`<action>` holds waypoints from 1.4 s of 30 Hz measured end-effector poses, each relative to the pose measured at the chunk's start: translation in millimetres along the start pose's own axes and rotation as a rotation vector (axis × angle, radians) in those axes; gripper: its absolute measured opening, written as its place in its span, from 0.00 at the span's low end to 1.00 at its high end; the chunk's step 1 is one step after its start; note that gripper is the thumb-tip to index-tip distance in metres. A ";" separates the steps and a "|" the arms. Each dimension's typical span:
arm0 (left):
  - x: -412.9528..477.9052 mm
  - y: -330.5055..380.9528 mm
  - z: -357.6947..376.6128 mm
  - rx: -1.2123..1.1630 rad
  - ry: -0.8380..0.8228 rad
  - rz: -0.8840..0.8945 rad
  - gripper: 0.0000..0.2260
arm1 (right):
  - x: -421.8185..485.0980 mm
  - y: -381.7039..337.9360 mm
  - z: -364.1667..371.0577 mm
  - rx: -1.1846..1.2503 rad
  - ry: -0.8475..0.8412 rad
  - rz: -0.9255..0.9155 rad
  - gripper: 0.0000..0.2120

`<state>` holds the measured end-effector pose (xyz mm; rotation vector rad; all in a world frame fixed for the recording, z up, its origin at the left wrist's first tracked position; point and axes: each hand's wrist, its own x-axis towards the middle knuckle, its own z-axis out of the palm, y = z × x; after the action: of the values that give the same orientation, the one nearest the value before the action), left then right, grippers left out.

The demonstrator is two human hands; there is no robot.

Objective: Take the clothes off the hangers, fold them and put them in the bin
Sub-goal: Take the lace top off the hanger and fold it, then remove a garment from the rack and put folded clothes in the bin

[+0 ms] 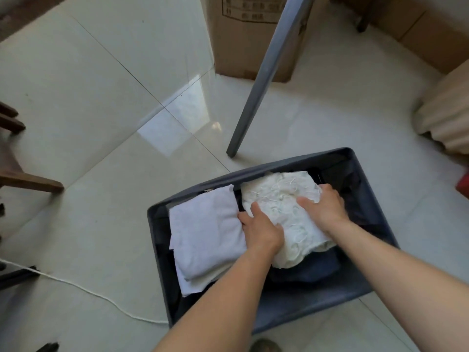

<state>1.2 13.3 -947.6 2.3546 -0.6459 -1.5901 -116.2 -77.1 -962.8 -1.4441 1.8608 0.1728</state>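
Observation:
A dark grey fabric bin (284, 167) stands on the tiled floor below me. Inside, on its right half, lies a folded cream lace garment (281, 199) on top of dark blue clothes (319, 265). My left hand (261, 231) grips the garment's left edge, thumb on top and fingers down beside it. My right hand (327, 205) holds the garment's right side, thumb lying across the lace. A folded white garment (205, 235) fills the bin's left half. No hanger is in view.
A grey metal leg (264, 80) slants down to the floor just behind the bin. Cardboard boxes (243, 39) stand at the back. Wooden furniture legs (30, 182) are at the left, a white cord (83, 288) crosses the floor, and beige cloth (446, 115) hangs at the right.

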 end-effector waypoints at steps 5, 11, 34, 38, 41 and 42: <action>-6.8 6.7 -5.6 0.052 -0.058 -0.042 0.35 | -12.8 -5.2 -10.6 -0.043 -0.064 0.025 0.33; -44.7 27.3 -26.7 0.051 -0.074 -0.032 0.32 | -55.3 -23.3 -42.9 -0.068 0.008 0.005 0.36; -496.2 140.9 -186.0 -0.843 -0.262 0.217 0.09 | -457.5 -97.7 -309.6 1.102 -0.104 -0.141 0.07; -586.6 142.8 -206.6 -0.905 -0.333 0.310 0.09 | -551.0 -85.9 -355.4 1.227 -0.053 -0.181 0.07; -639.1 146.6 -212.4 -0.942 -0.385 0.358 0.10 | -609.7 -80.0 -382.8 1.313 0.006 -0.229 0.07; -653.5 148.8 -213.2 -0.939 -0.405 0.376 0.11 | -625.3 -78.5 -390.5 1.330 0.035 -0.243 0.07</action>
<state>-42.7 182.4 -266.3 1.1845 -0.2688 -1.6765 -189.2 172.1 -268.5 -0.6622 1.2600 -1.0206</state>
